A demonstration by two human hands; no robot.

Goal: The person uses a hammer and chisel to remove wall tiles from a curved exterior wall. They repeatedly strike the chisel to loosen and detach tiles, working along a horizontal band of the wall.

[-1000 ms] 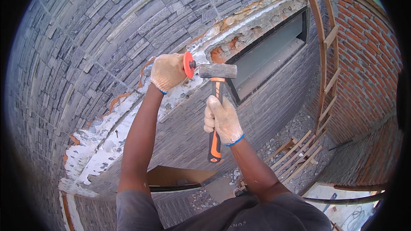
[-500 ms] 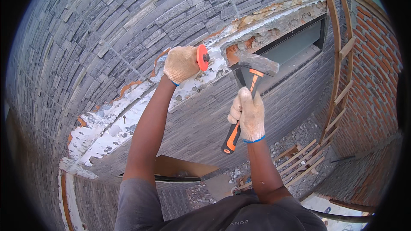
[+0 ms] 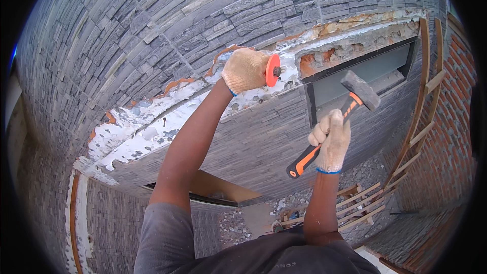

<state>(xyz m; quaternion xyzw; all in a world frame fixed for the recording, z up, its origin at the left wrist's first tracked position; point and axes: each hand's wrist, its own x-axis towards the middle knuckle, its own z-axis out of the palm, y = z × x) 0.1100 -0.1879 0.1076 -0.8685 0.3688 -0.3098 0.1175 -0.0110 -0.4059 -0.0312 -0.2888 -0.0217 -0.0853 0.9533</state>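
My left hand (image 3: 244, 69), in a cream knitted glove, is closed around a chisel with a round orange-red hand guard (image 3: 272, 71). The chisel's dark striking end (image 3: 277, 71) points right; its blade is hidden behind the hand, against the broken strip of wall (image 3: 203, 102). My right hand (image 3: 333, 144), gloved alike, grips a club hammer (image 3: 361, 90) by its black and orange handle. The hammer's grey head is to the right of the chisel's end, apart from it, in front of the narrow window (image 3: 332, 94).
Grey stone cladding (image 3: 228, 10) surrounds the chipped white strip, where a nail (image 3: 164, 122) sticks out. At right, a wooden ladder (image 3: 423, 81) stands by a brick wall (image 3: 459, 111). Below are rubble (image 3: 233, 226), wooden slats (image 3: 357, 205) and a second opening (image 3: 218, 185).
The hammer has swung right, farther from the chisel's end, and its head is tilted differently. My left hand keeps its place on the wall while the whole view has shifted.
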